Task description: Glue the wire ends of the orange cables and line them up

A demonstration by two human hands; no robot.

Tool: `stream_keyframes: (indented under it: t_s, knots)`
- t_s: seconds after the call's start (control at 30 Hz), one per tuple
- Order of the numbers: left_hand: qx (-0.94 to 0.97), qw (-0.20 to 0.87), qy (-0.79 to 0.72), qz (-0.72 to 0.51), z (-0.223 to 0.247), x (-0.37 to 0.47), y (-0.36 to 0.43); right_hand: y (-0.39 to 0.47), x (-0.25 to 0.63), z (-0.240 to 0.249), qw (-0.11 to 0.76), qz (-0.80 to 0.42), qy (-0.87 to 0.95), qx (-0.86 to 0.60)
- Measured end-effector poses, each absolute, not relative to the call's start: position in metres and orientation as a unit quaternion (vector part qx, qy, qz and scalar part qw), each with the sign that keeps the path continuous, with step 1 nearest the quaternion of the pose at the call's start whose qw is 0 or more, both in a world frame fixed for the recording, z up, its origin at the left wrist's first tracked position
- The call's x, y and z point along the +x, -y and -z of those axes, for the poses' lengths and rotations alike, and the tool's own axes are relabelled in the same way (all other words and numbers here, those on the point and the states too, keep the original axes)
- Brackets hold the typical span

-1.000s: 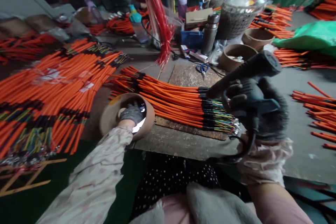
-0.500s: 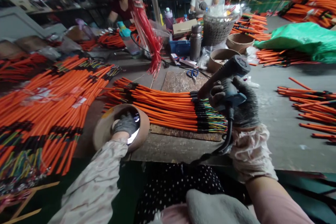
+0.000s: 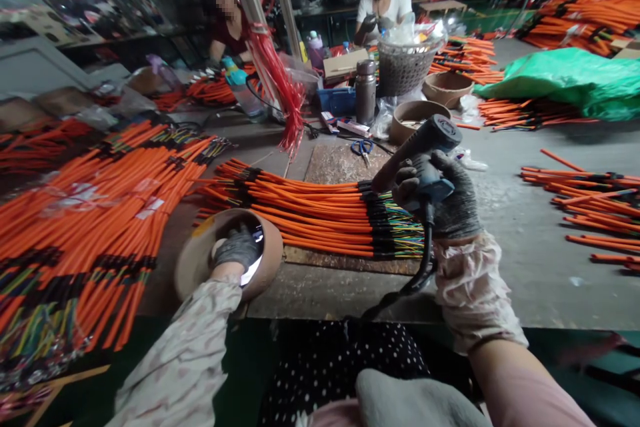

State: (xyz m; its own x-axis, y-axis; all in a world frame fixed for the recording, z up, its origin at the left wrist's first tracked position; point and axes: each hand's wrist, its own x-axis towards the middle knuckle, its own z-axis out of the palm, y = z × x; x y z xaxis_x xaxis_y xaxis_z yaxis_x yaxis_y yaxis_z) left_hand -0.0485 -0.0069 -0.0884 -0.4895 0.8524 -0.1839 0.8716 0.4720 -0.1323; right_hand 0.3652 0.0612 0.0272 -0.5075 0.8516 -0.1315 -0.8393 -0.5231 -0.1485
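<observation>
My right hand (image 3: 443, 193), in a grey glove, is closed around the handle of a dark heat gun (image 3: 417, 150) with a thick black cord. Its nozzle points down and left, over the black-sleeved ends of a row of orange cables (image 3: 315, 207). Thin coloured wires fan out from those ends under the gun. My left hand (image 3: 236, 247), also gloved, is inside a round cardboard ring (image 3: 270, 260) left of the cables. Its fingers look apart beside a bright-screened phone (image 3: 253, 270); the fingertips are partly hidden.
Bundled orange cables (image 3: 110, 207) cover the left side; more loose cables (image 3: 595, 207) lie at right. Behind the work board (image 3: 330, 163) are scissors (image 3: 362, 147), a steel flask (image 3: 365, 93), a wicker basket (image 3: 405, 67) and a green sheet (image 3: 560, 80). Two people sit across the table.
The view has shifted slightly. My right hand still grips the heat gun over the wire ends, and my left hand stays in the ring. The far person in white has raised their hands.
</observation>
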Motion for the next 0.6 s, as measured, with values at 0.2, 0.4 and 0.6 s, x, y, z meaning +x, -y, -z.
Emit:
stream_keyframes:
  t_s: [0.2,0.4,0.6]
  knots:
    - [0.500,0.057,-0.856,0.115,0.089,-0.049,0.006,-0.065,0.362,-0.025,0.524,-0.847,0.038,-0.084]
    - [0.510,0.064,-0.850,0.118,0.091,-0.052,0.006,-0.062,0.361,-0.029,0.531,-0.842,0.036,-0.086]
    - [0.525,0.080,-0.841,0.101,0.096,-0.057,0.004,-0.061,0.364,-0.035,0.531,-0.842,0.016,-0.093]
